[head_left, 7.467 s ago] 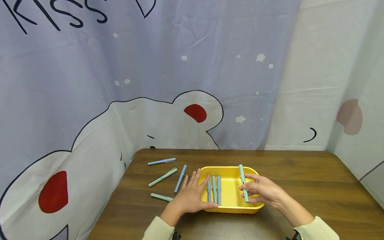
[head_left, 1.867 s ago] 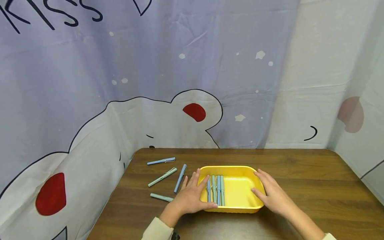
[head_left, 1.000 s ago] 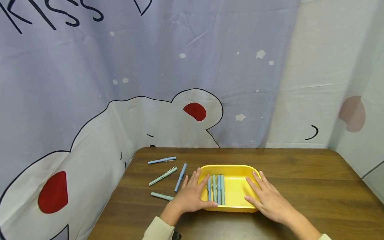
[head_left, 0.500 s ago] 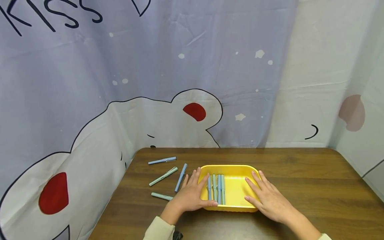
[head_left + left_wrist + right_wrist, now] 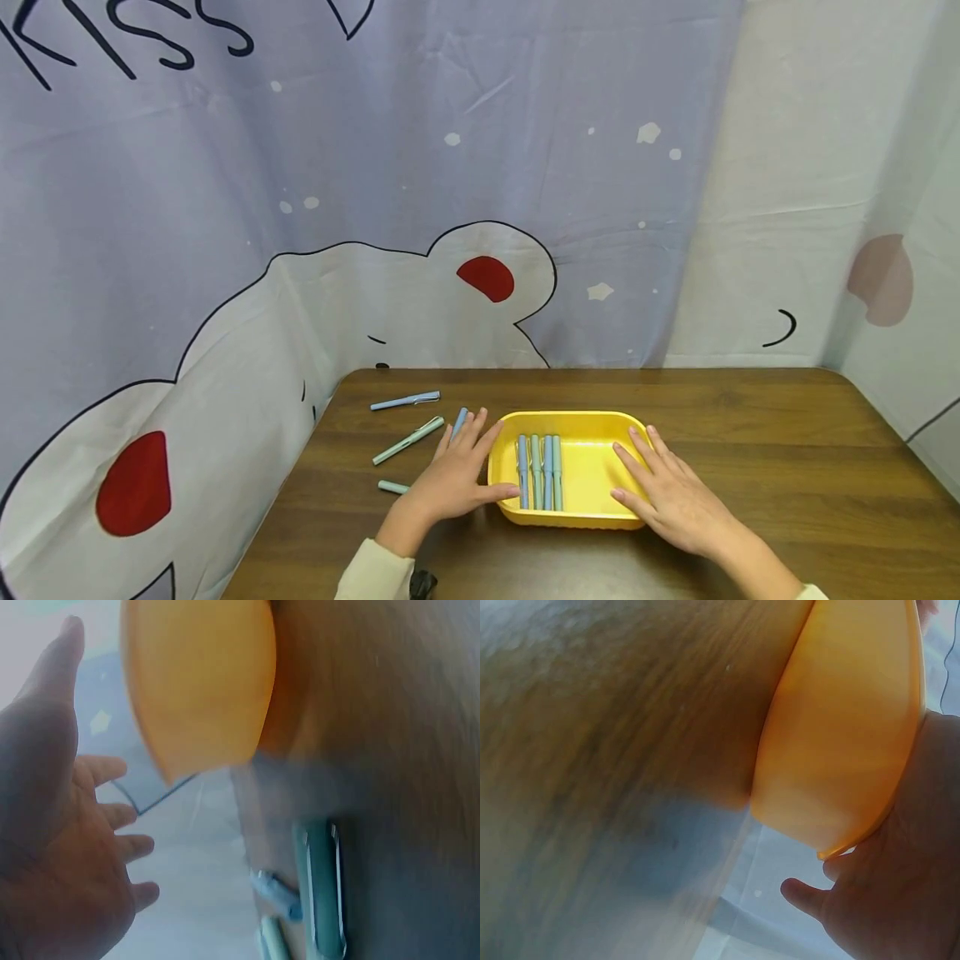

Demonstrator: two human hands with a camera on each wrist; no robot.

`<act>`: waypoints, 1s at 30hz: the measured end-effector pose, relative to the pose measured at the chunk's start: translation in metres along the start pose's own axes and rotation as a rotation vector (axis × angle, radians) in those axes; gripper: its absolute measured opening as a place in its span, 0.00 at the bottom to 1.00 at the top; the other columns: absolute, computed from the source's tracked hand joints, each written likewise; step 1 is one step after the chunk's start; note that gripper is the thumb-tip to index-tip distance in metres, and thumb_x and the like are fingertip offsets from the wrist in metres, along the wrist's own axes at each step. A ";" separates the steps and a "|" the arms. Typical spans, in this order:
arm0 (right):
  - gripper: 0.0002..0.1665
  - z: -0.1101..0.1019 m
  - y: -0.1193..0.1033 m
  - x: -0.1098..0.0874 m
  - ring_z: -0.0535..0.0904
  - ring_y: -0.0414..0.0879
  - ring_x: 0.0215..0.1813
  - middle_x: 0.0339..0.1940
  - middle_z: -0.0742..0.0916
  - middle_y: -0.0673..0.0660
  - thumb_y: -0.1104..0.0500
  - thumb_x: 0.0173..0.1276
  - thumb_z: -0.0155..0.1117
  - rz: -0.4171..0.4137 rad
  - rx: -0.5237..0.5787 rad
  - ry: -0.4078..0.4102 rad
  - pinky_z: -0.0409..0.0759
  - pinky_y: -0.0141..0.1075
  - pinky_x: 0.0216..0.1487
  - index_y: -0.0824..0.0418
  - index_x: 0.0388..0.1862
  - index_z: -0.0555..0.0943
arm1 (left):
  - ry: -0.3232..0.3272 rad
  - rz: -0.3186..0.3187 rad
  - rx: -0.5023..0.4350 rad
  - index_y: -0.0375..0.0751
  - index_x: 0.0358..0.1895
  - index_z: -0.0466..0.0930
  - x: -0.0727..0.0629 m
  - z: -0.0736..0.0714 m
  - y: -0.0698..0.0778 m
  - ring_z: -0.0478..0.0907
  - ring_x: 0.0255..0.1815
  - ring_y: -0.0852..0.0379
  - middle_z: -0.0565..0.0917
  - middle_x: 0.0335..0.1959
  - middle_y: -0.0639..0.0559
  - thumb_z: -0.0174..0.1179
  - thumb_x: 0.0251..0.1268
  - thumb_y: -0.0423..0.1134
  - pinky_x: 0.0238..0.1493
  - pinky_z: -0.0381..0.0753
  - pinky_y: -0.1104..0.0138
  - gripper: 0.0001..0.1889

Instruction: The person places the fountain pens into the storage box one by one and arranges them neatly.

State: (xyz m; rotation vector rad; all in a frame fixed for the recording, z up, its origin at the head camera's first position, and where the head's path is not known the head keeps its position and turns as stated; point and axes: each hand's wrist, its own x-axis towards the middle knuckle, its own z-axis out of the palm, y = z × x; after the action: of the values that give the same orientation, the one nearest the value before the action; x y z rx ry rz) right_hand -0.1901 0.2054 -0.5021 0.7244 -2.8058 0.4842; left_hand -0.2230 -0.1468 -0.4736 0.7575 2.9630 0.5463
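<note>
- Fingers (image 5: 489,439) of the left hand (image 5: 448,482) are spread, pinching nothing, at the left side of the yellow tray (image 5: 600,475); the thumb crosses its rim, though I can't tell whether it touches.
- What matters most, I'd judge: the loose blue pen (image 5: 460,422) lies just left of the tray, partly hidden behind those fingers. Its visible end points away from the person, leaning slightly trayward. The left hand is far nearer than the right.
- A half-hidden green pen (image 5: 392,487) lies crosswise left of the tray, one end covered by the left hand.
- Farther left of the tray, a slanted green pen (image 5: 408,441) and, beyond it, a far blue pen (image 5: 405,401) lie on the worktop (image 5: 750,467).
- The right hand (image 5: 678,504) spreads over the tray's right rim, seemingly resting there, gripping no pen.
- Inside the tray's left part, four pens (image 5: 548,472) lie side by side; its left wall separates them from the loose ones.
</note>
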 end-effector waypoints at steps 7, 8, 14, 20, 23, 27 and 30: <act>0.38 -0.001 0.000 0.001 0.50 0.66 0.82 0.81 0.63 0.66 0.38 0.78 0.54 0.004 0.010 -0.012 0.63 0.65 0.70 0.57 0.78 0.67 | -0.006 -0.019 -0.045 0.50 0.82 0.53 -0.018 -0.017 -0.021 0.40 0.84 0.47 0.46 0.84 0.51 0.59 0.65 0.69 0.79 0.36 0.41 0.49; 0.38 -0.002 0.000 0.001 0.50 0.66 0.82 0.81 0.63 0.66 0.38 0.78 0.53 0.005 0.010 -0.013 0.63 0.66 0.70 0.57 0.78 0.67 | -0.007 -0.025 -0.049 0.50 0.82 0.54 -0.020 -0.019 -0.023 0.40 0.84 0.48 0.46 0.84 0.52 0.59 0.65 0.69 0.79 0.36 0.41 0.48; 0.39 -0.002 0.000 0.001 0.50 0.66 0.82 0.81 0.62 0.66 0.38 0.78 0.53 0.007 0.020 -0.019 0.63 0.66 0.70 0.58 0.78 0.67 | -0.017 -0.042 -0.071 0.50 0.81 0.58 -0.035 -0.026 -0.037 0.41 0.84 0.47 0.50 0.83 0.49 0.65 0.63 0.64 0.78 0.36 0.39 0.47; 0.38 -0.003 0.000 0.001 0.51 0.67 0.81 0.81 0.63 0.66 0.38 0.78 0.53 0.001 0.009 -0.017 0.64 0.66 0.70 0.57 0.78 0.67 | -0.031 -0.054 -0.090 0.48 0.80 0.60 -0.047 -0.025 -0.051 0.44 0.84 0.43 0.53 0.83 0.46 0.68 0.61 0.61 0.78 0.36 0.37 0.47; 0.39 -0.002 0.000 0.000 0.51 0.67 0.81 0.81 0.63 0.66 0.38 0.78 0.53 0.002 0.008 -0.015 0.64 0.66 0.69 0.58 0.78 0.67 | -0.039 -0.060 -0.083 0.47 0.79 0.61 -0.053 -0.024 -0.057 0.46 0.83 0.40 0.55 0.82 0.43 0.69 0.60 0.62 0.77 0.38 0.36 0.47; 0.39 -0.002 0.000 0.000 0.51 0.66 0.81 0.81 0.62 0.65 0.37 0.78 0.53 0.011 0.019 -0.012 0.64 0.66 0.69 0.58 0.78 0.67 | -0.049 -0.070 -0.078 0.43 0.78 0.63 -0.059 -0.024 -0.064 0.49 0.82 0.36 0.58 0.81 0.40 0.70 0.59 0.62 0.76 0.40 0.33 0.48; 0.39 -0.002 0.000 0.000 0.51 0.65 0.82 0.81 0.62 0.65 0.37 0.78 0.53 0.020 0.028 -0.010 0.64 0.66 0.70 0.57 0.78 0.66 | -0.054 -0.081 -0.088 0.41 0.77 0.65 -0.063 -0.024 -0.067 0.50 0.81 0.34 0.59 0.80 0.38 0.72 0.58 0.59 0.75 0.40 0.32 0.47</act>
State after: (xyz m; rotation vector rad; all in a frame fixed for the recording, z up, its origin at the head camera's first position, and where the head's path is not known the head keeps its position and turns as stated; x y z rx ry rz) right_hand -0.1899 0.2060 -0.5003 0.7075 -2.8229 0.5263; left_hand -0.2015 -0.2388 -0.4775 0.6316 2.8834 0.6356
